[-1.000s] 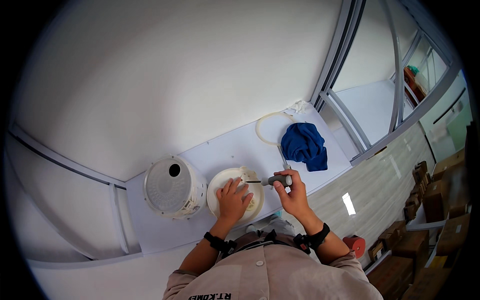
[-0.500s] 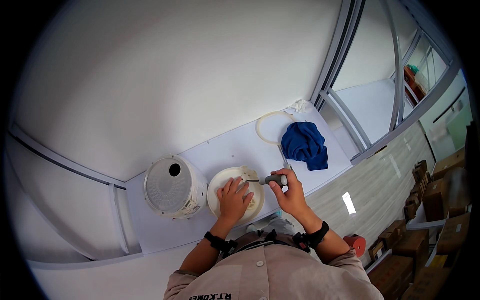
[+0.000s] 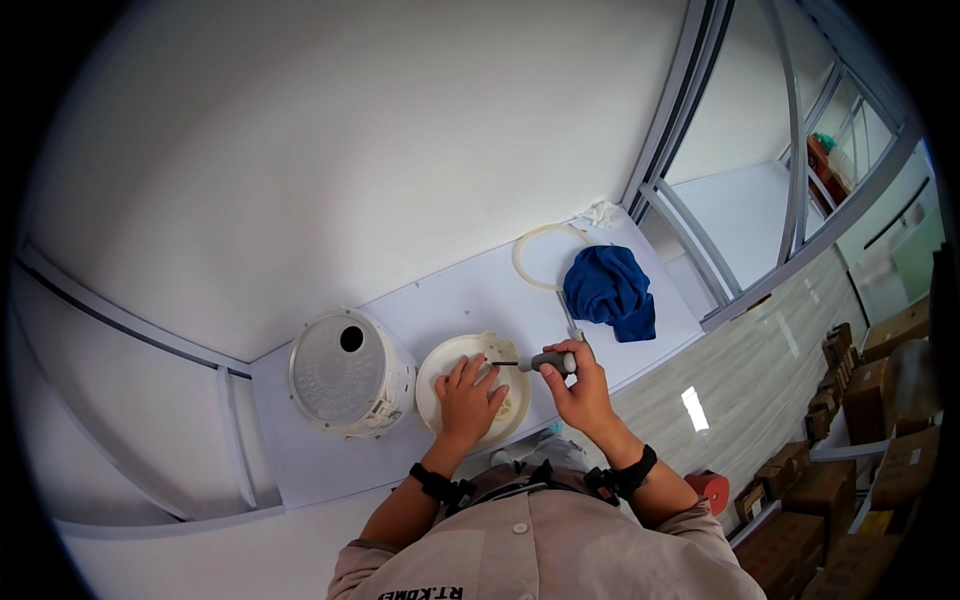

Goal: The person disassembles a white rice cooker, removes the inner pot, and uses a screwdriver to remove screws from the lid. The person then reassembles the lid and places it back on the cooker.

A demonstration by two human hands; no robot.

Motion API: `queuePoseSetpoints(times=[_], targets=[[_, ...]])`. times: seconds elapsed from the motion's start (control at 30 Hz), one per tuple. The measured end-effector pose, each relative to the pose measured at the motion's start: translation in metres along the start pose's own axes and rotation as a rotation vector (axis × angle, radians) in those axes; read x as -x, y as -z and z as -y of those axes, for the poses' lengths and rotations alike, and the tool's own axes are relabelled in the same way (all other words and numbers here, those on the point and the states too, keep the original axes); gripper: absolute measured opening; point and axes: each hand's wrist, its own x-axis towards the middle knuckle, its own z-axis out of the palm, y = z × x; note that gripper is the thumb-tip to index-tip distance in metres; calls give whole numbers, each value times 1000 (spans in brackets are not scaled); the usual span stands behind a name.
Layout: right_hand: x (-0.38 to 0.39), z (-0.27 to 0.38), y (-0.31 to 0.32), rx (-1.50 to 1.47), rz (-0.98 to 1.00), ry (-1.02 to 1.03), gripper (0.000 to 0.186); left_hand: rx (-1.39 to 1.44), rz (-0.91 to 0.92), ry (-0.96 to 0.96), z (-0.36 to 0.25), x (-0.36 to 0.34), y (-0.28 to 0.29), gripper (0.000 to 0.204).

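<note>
A round cream-white plastic part [image 3: 432,372], dish-like with a raised rim, lies on the white table near its front edge. My left hand [image 3: 466,396] rests on it, fingers spread. In my right hand [image 3: 584,389] is a grey-handled screwdriver [image 3: 549,362], closed in the fingers and held nearly level. Its shaft points left, and the tip is at the far right side of the round part, near my left fingertips. Whether the tip sits in a screw is too small to tell. Left of the part stands a white drum-shaped housing [image 3: 338,375] with a dark round hole in its top.
A crumpled blue cloth [image 3: 606,285] lies at the table's right, beside a pale ring [image 3: 520,262] and a thin metal tool [image 3: 571,313]. White crumpled tissue [image 3: 600,212] is at the far corner. Cardboard boxes [image 3: 830,490] and a red roll [image 3: 711,490] are at the lower right.
</note>
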Motion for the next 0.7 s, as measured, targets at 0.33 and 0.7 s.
queuePoseSetpoints(times=[0.33, 0.7], targets=[[-7, 19, 2, 98, 63, 15, 30, -32, -13, -12, 0, 0, -4, 40], [-48, 42, -6, 508, 97, 285, 30, -32, 28, -69, -2, -5, 1, 39]])
